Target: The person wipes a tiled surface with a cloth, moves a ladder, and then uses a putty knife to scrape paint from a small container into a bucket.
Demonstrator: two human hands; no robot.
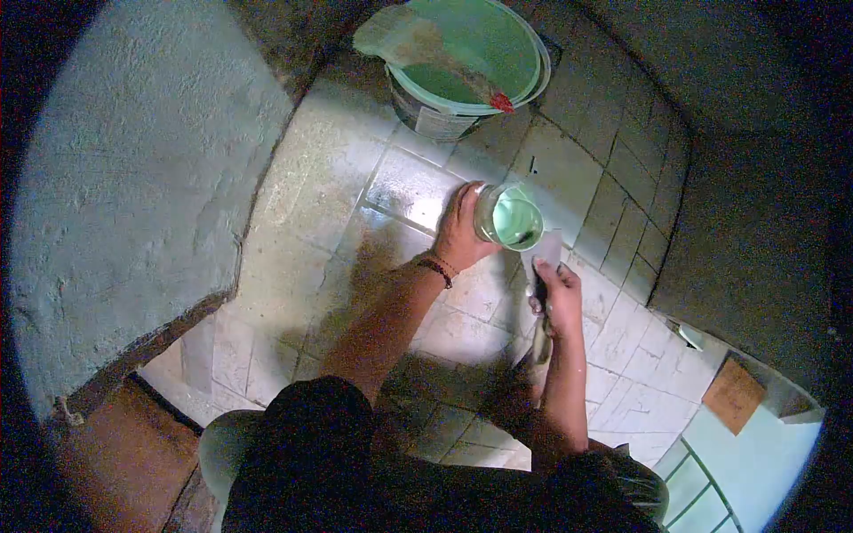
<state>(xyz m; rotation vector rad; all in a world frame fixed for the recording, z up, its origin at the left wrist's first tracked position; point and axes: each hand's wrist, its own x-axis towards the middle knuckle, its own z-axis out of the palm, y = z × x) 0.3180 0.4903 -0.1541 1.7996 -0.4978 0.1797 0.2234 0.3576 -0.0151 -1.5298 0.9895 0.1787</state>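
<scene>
My left hand point(458, 233) is wrapped round the side of a clear cup point(486, 215), which is tilted with its mouth toward me. Pale green paint point(515, 219) shows inside it. My right hand point(562, 298) grips a scraper point(551, 242) with a flat, pale blade, the thumb pressed along it. The blade's upper end is right at the cup's lower rim. Beyond both hands stands a bucket point(435, 123) with green paint inside. Across its top lies a wide brush point(418, 46), its handle ending in a red tip.
Stone-look tiles point(338, 209) cover the floor under my hands. On the left is a rough grey-blue wall point(142, 178) with a broken lower edge. A brown square piece point(734, 393) is at the lower right, and a dark surface point(755, 231) borders the tiles there.
</scene>
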